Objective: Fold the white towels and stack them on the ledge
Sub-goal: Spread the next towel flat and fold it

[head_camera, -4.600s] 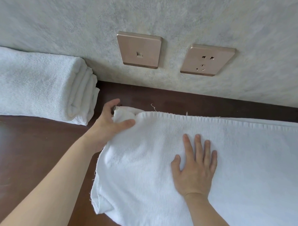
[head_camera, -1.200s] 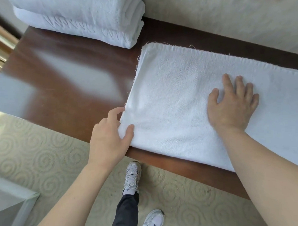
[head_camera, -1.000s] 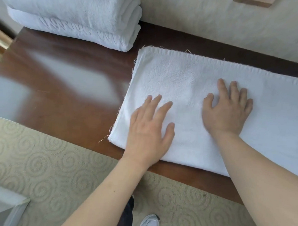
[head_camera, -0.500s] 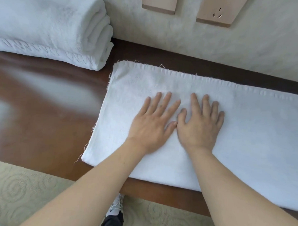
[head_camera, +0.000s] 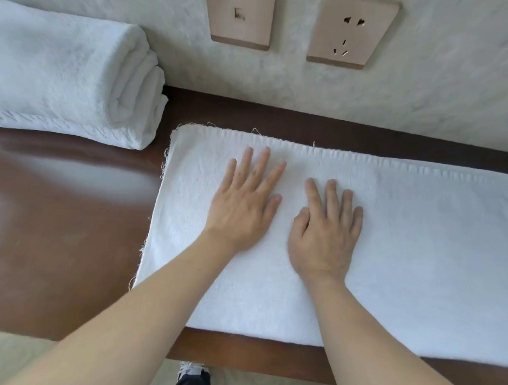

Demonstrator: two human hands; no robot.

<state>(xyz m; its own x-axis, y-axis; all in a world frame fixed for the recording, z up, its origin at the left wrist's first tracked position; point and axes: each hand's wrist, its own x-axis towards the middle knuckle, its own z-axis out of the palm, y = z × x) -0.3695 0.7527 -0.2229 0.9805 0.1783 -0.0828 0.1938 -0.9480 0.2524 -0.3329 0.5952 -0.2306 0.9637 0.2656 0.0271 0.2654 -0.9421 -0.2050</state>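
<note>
A white towel (head_camera: 389,256) lies flat on the dark brown ledge (head_camera: 55,242), folded into a long band that runs from the centre of the view toward 3 o'clock and leaves the picture there. Its cloth is a fine terry with a soft, even surface. The far long edge, at 12 o'clock from the hands, shows a stitched hem with small puckers and some loose threads standing up. The short end at 9 o'clock is frayed, with thin threads hanging over the wood. The near long edge lies close to the front rim of the ledge. The left hand (head_camera: 243,209) rests palm down on the towel, its fingers straight and a little spread. The right hand (head_camera: 323,233) lies just beside it at 3 o'clock, also palm down, its fingers straight and close together, the thumb tucked near the palm. The two hands do not touch. At 10 o'clock from the hands, folded towels (head_camera: 63,76) lie thick and rounded on the ledge against the wall (head_camera: 441,84), apart from the flat towel. On the wall at 12 o'clock sit a switch plate (head_camera: 240,17) and a socket plate (head_camera: 351,30).
</note>
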